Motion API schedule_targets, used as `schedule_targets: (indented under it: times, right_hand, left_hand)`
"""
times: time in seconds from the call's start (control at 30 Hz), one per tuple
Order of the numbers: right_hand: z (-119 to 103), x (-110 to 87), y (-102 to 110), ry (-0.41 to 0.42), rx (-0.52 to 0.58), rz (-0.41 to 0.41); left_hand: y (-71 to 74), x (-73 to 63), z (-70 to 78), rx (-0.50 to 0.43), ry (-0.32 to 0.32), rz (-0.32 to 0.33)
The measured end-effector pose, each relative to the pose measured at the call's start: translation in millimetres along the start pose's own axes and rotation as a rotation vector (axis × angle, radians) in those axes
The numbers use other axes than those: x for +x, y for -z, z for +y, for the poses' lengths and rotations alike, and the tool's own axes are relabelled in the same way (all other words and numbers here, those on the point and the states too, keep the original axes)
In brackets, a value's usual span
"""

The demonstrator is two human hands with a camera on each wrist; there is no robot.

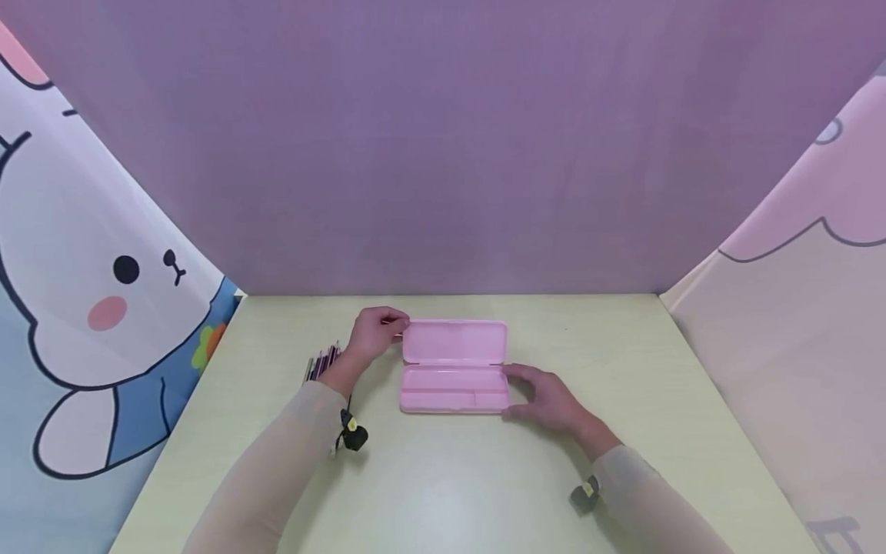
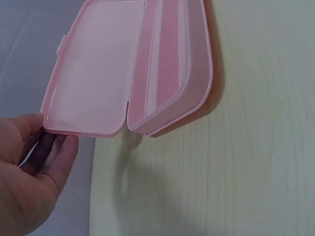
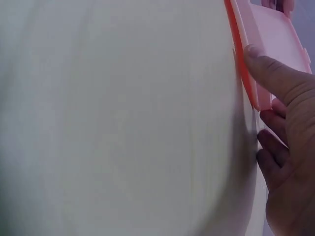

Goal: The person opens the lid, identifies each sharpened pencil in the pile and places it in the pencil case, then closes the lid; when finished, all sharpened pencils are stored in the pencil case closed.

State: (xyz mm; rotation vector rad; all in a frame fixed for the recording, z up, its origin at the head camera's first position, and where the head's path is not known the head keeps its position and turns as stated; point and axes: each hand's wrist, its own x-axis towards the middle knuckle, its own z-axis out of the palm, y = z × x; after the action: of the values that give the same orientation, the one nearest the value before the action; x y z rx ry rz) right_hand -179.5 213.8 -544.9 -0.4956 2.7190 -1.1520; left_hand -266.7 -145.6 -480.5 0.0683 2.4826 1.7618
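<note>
A pink plastic pencil case (image 1: 453, 401) lies opened out on the table, its lid (image 1: 454, 342) folded back on the far side. Inside the base a lengthwise divider shows, and no pencils lie in it. My left hand (image 1: 376, 332) pinches the outer left corner of the lid between thumb and fingers, as the left wrist view shows closely. At the right end of the base, my right hand (image 1: 550, 396) holds the case, thumb at the near corner and fingers toward the hinge. In the right wrist view the thumb (image 3: 275, 73) presses the base's side.
Several dark pencils (image 1: 323, 362) lie bunched on the table left of the case, partly hidden behind my left wrist. The pale wooden table (image 1: 443, 485) ends at a purple back wall (image 1: 450, 154). Printed cloth panels (image 1: 83, 308) stand at both sides.
</note>
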Motion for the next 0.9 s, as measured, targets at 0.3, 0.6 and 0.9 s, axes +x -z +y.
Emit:
schedule_targets:
  times: [0.3, 0.6, 0.9]
  right_hand:
    - [7.1, 0.9, 1.0, 0.007, 0.06, -0.013]
    - [7.9, 1.7, 5.2, 0.005, 0.097, -0.042]
    - [3.3, 4.0, 2.6, 0.022, 0.052, -0.026]
  left_hand:
    - [1.4, 2.8, -5.8, -0.013, 0.053, -0.015]
    - [3.4, 2.2, -6.3, -0.03, 0.07, -0.01]
    - [7.0, 2.9, -7.2, -0.087, 0.07, -0.017]
